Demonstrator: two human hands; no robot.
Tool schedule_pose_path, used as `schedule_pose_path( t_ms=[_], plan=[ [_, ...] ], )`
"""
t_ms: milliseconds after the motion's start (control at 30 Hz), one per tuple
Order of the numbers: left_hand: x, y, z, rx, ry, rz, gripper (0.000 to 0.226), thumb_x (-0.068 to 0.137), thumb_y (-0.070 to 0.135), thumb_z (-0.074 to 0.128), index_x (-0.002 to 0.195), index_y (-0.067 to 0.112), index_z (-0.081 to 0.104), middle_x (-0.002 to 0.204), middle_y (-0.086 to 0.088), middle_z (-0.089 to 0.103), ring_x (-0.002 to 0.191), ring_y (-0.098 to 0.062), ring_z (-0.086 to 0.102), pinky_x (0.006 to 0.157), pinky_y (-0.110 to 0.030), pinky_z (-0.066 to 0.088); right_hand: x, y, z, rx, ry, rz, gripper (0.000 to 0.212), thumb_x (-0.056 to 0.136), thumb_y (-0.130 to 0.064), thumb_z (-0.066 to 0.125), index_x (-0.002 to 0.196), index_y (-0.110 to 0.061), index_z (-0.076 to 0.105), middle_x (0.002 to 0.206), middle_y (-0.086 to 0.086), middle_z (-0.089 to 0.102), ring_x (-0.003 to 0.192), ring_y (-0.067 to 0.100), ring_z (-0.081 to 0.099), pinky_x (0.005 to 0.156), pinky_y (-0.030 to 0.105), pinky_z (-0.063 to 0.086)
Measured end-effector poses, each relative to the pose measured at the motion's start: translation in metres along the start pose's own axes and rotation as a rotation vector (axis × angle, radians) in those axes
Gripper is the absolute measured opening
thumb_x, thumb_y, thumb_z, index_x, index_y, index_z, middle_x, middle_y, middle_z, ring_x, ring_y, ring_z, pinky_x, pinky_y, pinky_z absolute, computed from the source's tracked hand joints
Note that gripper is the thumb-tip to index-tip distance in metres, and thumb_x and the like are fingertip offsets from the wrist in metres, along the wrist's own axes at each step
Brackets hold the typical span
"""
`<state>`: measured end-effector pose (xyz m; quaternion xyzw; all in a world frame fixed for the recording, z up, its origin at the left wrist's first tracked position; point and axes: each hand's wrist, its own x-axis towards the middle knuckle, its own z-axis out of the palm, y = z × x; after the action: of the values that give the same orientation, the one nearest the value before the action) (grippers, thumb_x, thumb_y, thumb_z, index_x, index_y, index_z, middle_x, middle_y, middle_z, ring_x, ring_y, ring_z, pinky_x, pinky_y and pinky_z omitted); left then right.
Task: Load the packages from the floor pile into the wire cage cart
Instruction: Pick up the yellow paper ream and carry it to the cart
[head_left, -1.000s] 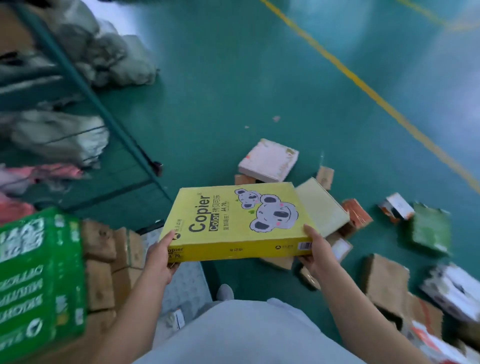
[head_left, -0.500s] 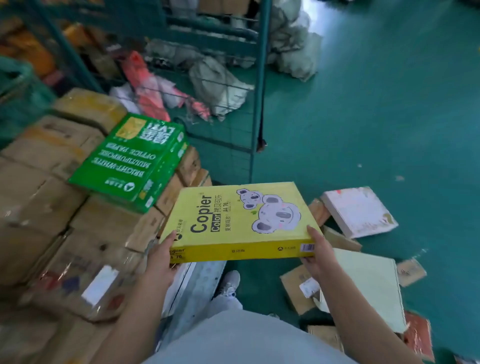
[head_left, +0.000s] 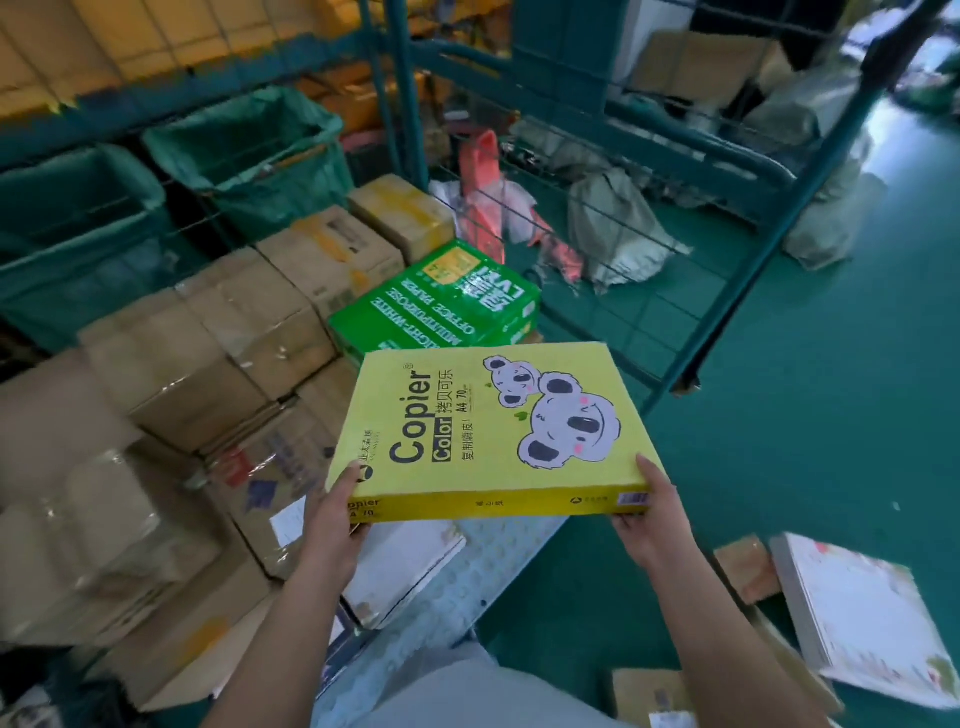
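Note:
I hold a flat yellow copier-paper package (head_left: 483, 431) with a koala print, level in front of me. My left hand (head_left: 335, 525) grips its near left corner and my right hand (head_left: 652, 525) grips its near right corner. It hangs over the open front edge of the green wire cage cart (head_left: 727, 306). Inside the cart lie several brown cardboard boxes (head_left: 223, 343) and a green ream of office paper (head_left: 441, 301) on top of them. A few packages (head_left: 862, 618) of the floor pile show at the lower right.
A white bumpy sheet (head_left: 483, 566) and a white flat box (head_left: 400, 571) lie under the held package. Green bag-lined bins (head_left: 249, 150) stand behind the boxes. Grey sacks (head_left: 618, 234) and pink mailers (head_left: 483, 208) lie beyond the cage mesh. Green floor stretches to the right.
My view has swung left from the floor pile to the cart. The yellow package, still in both hands, has moved toward the boxes and turned so its far end points at the green ream.

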<state>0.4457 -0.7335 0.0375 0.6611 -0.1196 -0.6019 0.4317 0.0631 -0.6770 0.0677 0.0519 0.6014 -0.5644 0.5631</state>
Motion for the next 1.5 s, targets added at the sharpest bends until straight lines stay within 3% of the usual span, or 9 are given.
schedule_pose_path(
  t_ms=[133,300,433,633,933,1067,1200,1333,1500],
  plan=[
    [0.023,0.028,-0.002,-0.064,0.037,-0.016,0.106,0.048,0.071,0.091,0.137,0.024,0.058,0.112,-0.008,0.067,0.081,-0.028,0.065,0.061,-0.035,0.056,0.026,-0.017,0.068,-0.057,-0.059,0.003,0.039,0.093,-0.038,0.071,0.128,-0.022,0.065,0.12,0.001,0.073,0.101,0.021,0.07,0.08,0.034,0.055],
    [0.035,0.054,0.008,-0.091,0.064,0.053,0.052,0.093,0.05,0.069,0.137,0.025,0.056,0.124,-0.008,0.069,0.105,-0.028,0.067,0.089,-0.049,0.059,0.054,-0.03,0.135,-0.077,-0.123,0.029,0.05,0.085,-0.042,0.079,0.125,-0.016,0.064,0.127,0.005,0.066,0.118,0.024,0.064,0.103,0.042,0.052],
    [0.054,0.061,0.007,-0.126,0.097,0.025,0.077,0.088,0.062,0.068,0.151,0.025,0.043,0.137,-0.008,0.063,0.104,-0.025,0.066,0.064,-0.032,0.058,0.078,-0.037,0.179,-0.125,-0.176,0.066,0.077,0.069,-0.043,0.086,0.138,-0.024,0.058,0.145,0.009,0.055,0.129,0.029,0.058,0.112,0.05,0.047],
    [0.074,0.065,0.031,-0.144,0.149,0.025,0.074,0.089,0.062,0.067,0.151,0.031,0.041,0.145,-0.002,0.056,0.12,-0.024,0.061,0.071,-0.031,0.059,0.108,-0.052,0.234,-0.228,-0.228,0.076,0.04,0.096,-0.037,0.068,0.133,-0.023,0.061,0.137,0.01,0.062,0.124,0.03,0.061,0.112,0.046,0.046],
    [0.122,0.087,0.107,-0.09,0.254,0.057,0.095,0.072,0.076,0.073,0.148,0.027,0.044,0.151,-0.008,0.049,0.125,-0.032,0.058,0.072,-0.035,0.06,0.178,-0.097,0.299,-0.3,-0.265,0.163,0.038,0.104,-0.031,0.057,0.14,-0.021,0.051,0.145,0.016,0.051,0.136,0.035,0.049,0.114,0.046,0.041],
    [0.122,0.12,0.165,0.024,0.269,0.087,0.066,0.1,0.046,0.06,0.154,0.014,0.037,0.156,-0.007,0.039,0.132,-0.032,0.049,0.064,-0.022,0.046,0.221,-0.127,0.328,-0.343,-0.281,0.191,0.035,0.105,-0.029,0.055,0.139,-0.019,0.051,0.158,0.019,0.034,0.143,0.036,0.04,0.118,0.046,0.038],
    [0.153,0.13,0.199,0.087,0.219,0.065,0.056,0.103,0.046,0.053,0.151,0.022,0.036,0.149,0.002,0.043,0.106,-0.012,0.054,0.056,-0.012,0.049,0.262,-0.144,0.35,-0.417,-0.319,0.212,0.044,0.108,-0.028,0.05,0.15,-0.019,0.042,0.161,0.017,0.033,0.141,0.037,0.043,0.116,0.046,0.04],
    [0.193,0.119,0.208,0.018,0.274,0.023,0.042,0.106,0.029,0.055,0.145,0.027,0.042,0.146,-0.004,0.052,0.112,-0.023,0.061,0.074,-0.035,0.061,0.285,-0.143,0.356,-0.564,-0.364,0.302,0.054,0.103,-0.028,0.06,0.152,-0.023,0.039,0.162,0.015,0.032,0.136,0.038,0.049,0.093,0.04,0.054],
    [0.21,0.109,0.216,0.151,0.361,-0.003,0.059,0.102,0.015,0.056,0.155,0.027,0.034,0.151,-0.013,0.047,0.111,-0.029,0.064,0.065,-0.032,0.062,0.305,-0.138,0.348,-0.651,-0.339,0.336,0.035,0.103,-0.023,0.061,0.136,-0.02,0.05,0.15,0.01,0.045,0.13,0.036,0.055,0.108,0.047,0.049]
  ],
)
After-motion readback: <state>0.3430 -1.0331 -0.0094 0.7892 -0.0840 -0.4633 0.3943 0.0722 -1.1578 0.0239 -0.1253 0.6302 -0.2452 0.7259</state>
